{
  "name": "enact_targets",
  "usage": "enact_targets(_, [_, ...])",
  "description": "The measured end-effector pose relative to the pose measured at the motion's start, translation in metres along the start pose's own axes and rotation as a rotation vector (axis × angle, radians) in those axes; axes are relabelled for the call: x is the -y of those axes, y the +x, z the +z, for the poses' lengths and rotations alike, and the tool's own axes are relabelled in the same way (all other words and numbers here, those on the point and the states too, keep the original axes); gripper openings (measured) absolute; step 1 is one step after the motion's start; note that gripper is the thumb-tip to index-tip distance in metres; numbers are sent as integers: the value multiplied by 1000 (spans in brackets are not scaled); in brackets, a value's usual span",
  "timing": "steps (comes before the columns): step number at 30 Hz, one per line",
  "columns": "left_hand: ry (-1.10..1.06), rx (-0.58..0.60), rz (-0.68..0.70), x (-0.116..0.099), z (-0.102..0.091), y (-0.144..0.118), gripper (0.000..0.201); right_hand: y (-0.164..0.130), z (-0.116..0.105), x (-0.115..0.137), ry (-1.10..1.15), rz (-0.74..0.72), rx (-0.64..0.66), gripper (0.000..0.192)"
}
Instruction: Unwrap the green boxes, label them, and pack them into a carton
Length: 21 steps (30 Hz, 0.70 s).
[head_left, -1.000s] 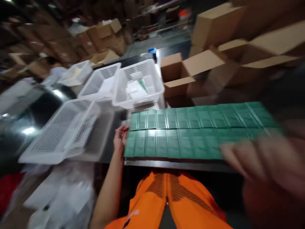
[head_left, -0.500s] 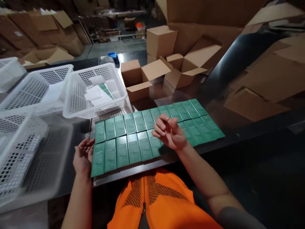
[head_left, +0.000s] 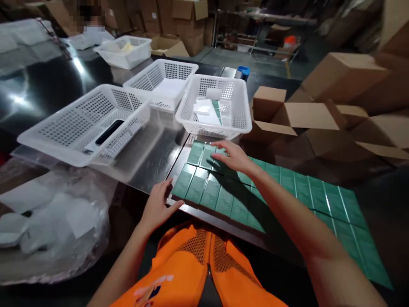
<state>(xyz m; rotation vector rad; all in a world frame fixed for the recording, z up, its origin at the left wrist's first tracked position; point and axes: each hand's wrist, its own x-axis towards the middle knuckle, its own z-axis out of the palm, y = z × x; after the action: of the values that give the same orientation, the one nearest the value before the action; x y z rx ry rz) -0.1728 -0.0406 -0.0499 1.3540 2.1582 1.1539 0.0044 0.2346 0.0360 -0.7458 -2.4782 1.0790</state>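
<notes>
Green are the small cartons [head_left: 211, 192] below the right hand [head_left: 234, 157], whose thumb and fingers are parted and curved above the back row, near its left end; whether the fingertips touch, I cannot tell. At the left end of the front row, the left hand [head_left: 157, 207] keeps its thumb spread away from its fingers. Cartons lie in two rows along the near edge of the metal table [head_left: 153, 162]. Just behind stands a white perforated basket [head_left: 214, 128]; to its right are cardboard boxes [head_left: 311, 116].
</notes>
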Motion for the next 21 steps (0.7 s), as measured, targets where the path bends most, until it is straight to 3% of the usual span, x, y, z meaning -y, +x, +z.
enact_targets(4, [132, 25, 165, 8, 17, -5, 74, 76, 30, -3, -326, 42, 224, 70])
enact_targets(8, [151, 24, 218, 16, 22, 6, 69, 113, 44, -6, -372, 66, 346, 68])
enact_targets(11, [188, 11, 321, 15, 12, 6, 64, 117, 45, -12, -365, 29, 376, 61])
enact_targets(15, [411, -14, 455, 7, -1, 2, 50, 110, 47, -23, -304, -16, 325, 65])
enact_targets(21, [626, 8, 550, -6, -3, 9, 39, 100, 57, -25, -279, -69, 241, 70])
